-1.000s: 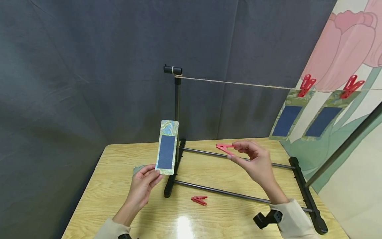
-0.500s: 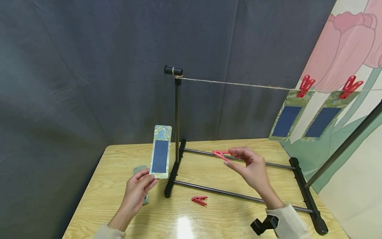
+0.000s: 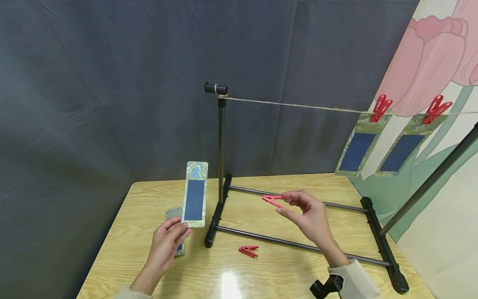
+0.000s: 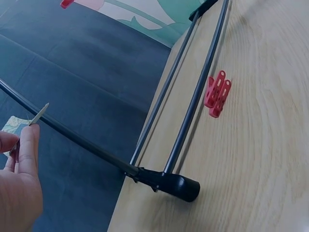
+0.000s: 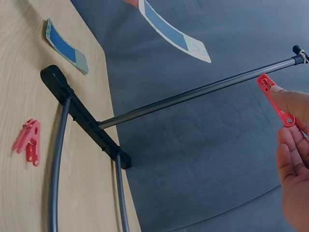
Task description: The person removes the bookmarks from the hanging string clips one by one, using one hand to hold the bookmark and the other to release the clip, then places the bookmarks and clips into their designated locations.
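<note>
My left hand (image 3: 164, 245) pinches the bottom edge of a bookmark-shaped card (image 3: 195, 199), marbled green and blue with a dark blue panel. The card stands upright in the air, left of the rack's post. Between thumb and fingers of my right hand (image 3: 308, 216) is a red clothespin (image 3: 272, 200), held by its handle ends above the rack's base. In the right wrist view the same clothespin (image 5: 274, 99) points away from the fingers. Another red clothespin (image 3: 248, 251) lies on the table. Partly hidden behind my left hand, more cards (image 3: 174, 213) lie on the table.
A black metal rack (image 3: 222, 145) carries a twine line (image 3: 291, 105) above the wooden table (image 3: 123, 249). Two similar cards hang at the right, a hanging card (image 3: 357, 151) and its neighbour (image 3: 401, 153), each under a red clothespin. A dark curtain (image 3: 112, 83) stands behind.
My left hand has moved left and slightly down with the card, away from the post. The right hand has sunk a little and shifted left, still pinching its clothespin.
</note>
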`<action>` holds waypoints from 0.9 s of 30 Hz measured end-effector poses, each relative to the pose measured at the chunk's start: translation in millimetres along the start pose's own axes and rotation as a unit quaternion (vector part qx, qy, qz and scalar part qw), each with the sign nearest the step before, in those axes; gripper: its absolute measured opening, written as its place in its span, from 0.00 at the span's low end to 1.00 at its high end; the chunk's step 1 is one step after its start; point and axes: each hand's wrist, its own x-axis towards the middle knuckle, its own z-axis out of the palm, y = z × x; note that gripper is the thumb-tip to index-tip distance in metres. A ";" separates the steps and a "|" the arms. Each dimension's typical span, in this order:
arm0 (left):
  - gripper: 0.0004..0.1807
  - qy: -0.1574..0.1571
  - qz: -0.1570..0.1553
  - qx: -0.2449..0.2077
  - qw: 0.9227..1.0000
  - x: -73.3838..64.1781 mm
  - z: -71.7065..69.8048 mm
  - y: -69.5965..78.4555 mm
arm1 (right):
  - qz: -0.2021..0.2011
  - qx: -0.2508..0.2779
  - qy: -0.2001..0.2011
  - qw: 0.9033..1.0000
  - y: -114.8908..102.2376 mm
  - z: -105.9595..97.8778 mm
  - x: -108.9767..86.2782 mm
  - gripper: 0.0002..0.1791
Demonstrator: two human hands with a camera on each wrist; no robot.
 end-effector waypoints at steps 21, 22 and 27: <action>0.08 0.042 -0.018 0.016 0.999 -2.5 -21.4 -6.2 | 0.025 0.024 0.004 0.999 19.3 15.7 -11.8 0.18; 0.08 0.044 -0.020 0.019 0.999 -2.3 -22.3 -6.4 | 0.028 0.025 0.004 0.999 20.0 16.1 -12.4 0.18; 0.10 0.064 -0.036 0.029 0.997 -0.5 -26.0 -8.4 | 0.043 0.032 0.003 0.999 22.7 18.8 -15.1 0.17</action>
